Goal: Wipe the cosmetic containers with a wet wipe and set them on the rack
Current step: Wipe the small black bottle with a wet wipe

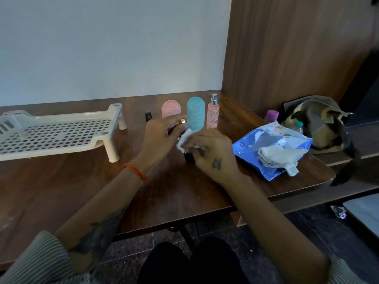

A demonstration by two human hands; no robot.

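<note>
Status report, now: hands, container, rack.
Left hand grips dark container; right hand rubs it with wet wipe. Rack bare, nothing blocking.

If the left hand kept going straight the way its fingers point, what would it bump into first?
Probably the teal round-topped container: the left hand, gripping a dark gold-capped bottle, points up and right toward it. The pink round-topped container stands close by, and depth is unclear.

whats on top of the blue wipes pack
A crumpled pile of wet wipes lies on the blue wipes pack, draping over its near right edge. The pack's peeled-open flap shows behind the pile. What is inside the pack is covered.
</note>
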